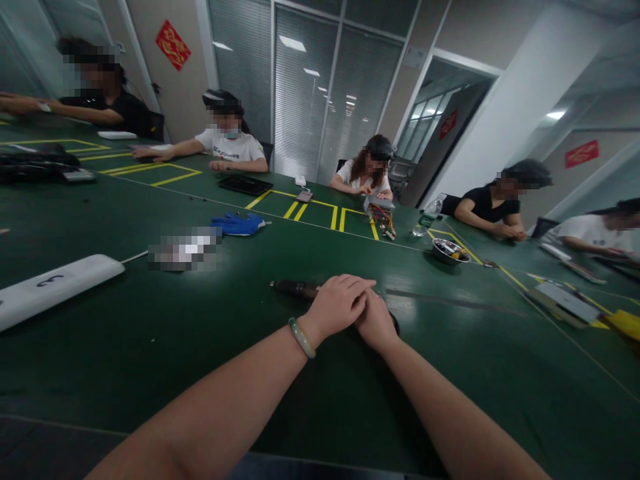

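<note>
Together, left grip [341,301] over right grip [377,321], apparently atop a dark tool [294,288].

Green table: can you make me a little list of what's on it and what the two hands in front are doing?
Place: green table
Left hand: lying partly over the right hand
Left wrist: green bracelet
Under the hands: dark tool, mostly covered; can't tell how firm the grip is
Left side: white power strip, blue glove
Right side: metal bowl near a bottle
Around it: five other people
</note>
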`<state>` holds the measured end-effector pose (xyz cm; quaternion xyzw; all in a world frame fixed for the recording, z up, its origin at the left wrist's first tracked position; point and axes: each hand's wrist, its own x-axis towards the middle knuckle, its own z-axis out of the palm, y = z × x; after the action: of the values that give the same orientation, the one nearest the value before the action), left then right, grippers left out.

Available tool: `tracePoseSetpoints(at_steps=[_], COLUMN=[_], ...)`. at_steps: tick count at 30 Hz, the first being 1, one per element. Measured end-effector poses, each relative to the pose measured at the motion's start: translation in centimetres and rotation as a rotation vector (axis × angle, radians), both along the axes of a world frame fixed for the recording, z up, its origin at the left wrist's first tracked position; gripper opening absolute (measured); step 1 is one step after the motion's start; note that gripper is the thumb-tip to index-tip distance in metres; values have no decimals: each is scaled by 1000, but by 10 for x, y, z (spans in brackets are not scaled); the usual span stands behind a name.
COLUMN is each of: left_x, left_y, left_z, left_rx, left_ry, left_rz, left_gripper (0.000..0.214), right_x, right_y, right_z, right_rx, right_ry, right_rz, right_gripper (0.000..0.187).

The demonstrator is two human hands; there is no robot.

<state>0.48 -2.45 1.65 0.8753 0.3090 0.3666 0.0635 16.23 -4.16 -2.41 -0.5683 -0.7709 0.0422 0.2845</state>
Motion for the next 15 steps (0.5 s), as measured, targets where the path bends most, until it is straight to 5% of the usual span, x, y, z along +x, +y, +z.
tracePoseSetpoints(at_steps=[3,7,11,15], left_x=[-1,-1,2,3], left_y=[9,19,24,27], left_z=[-7,-17,-24,-25], left_rx=[-33,-38,-40,-59], left_ry=[1,28,90,161], left_rz=[150,271,251,218], left_gripper=[39,43,40,37], right_x=[-16,9,60,88], right_y=[7,6,-4,-22], right_z=[-3,12,42,60], right_rx=[-30,-14,-220,-507], right_ry=[20,119,133,-41], right_rz=[-1,-17,-157,-202], right_gripper=[58,74,38,37])
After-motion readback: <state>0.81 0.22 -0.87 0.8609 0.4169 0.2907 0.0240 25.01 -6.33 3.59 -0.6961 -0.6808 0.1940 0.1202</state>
